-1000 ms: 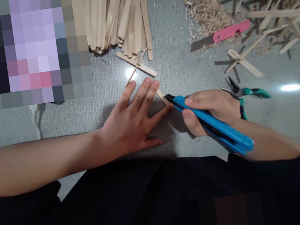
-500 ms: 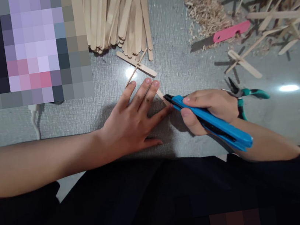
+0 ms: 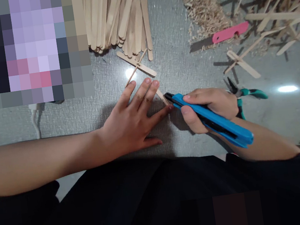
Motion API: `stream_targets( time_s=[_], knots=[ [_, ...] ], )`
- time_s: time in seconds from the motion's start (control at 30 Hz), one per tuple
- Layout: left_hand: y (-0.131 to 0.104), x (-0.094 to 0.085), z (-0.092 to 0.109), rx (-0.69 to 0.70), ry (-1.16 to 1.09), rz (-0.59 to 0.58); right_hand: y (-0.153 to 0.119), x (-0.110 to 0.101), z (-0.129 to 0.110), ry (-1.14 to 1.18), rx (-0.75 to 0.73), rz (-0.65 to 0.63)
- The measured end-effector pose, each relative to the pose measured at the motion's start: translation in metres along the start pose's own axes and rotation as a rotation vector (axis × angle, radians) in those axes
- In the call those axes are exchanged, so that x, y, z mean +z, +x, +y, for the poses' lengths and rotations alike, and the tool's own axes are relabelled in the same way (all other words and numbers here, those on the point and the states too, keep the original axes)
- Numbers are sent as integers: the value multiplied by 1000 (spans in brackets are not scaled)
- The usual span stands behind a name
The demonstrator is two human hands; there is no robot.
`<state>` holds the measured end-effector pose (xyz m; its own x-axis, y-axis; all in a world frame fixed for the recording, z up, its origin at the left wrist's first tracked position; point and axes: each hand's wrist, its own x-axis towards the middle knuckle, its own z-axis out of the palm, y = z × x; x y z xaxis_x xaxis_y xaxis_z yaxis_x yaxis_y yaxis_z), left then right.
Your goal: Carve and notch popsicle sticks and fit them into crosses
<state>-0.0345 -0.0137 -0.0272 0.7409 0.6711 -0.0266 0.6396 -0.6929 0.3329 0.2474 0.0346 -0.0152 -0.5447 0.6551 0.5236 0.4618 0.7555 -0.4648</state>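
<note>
My left hand (image 3: 135,110) lies flat with its fingers spread, pressing a wooden craft stick (image 3: 161,95) against the table. Most of that stick is hidden under the fingers. My right hand (image 3: 210,106) is closed round a blue utility knife (image 3: 219,119). The knife's black tip points left and meets the end of the stick, beside my left ring and little fingers. Whether a blade touches the wood is too small to tell. Just beyond my left fingertips, another craft stick (image 3: 146,69) is crossed by a thin wooden stick (image 3: 133,74).
Many loose craft sticks (image 3: 103,18) lie at the back. To the right are a heap of wood shavings (image 3: 205,8), a pink-handled knife (image 3: 230,32), pliers with green handles (image 3: 256,93) and several crossed-stick pieces (image 3: 243,63). A white cable (image 3: 35,123) runs at the left.
The utility knife's tip has shifted very slightly to the right and up, with my right hand. My left hand stays in place.
</note>
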Motion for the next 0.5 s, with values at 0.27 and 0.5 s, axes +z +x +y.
stream_targets(
  time_s=[0.27, 0.5],
  knots=[
    [1, -2, 1, -11, -2, -32, -2, 2, -1, 49, 7, -1],
    [-1, 3, 1, 4, -1, 39, -1, -2, -3, 34, 47, 1]
  ],
)
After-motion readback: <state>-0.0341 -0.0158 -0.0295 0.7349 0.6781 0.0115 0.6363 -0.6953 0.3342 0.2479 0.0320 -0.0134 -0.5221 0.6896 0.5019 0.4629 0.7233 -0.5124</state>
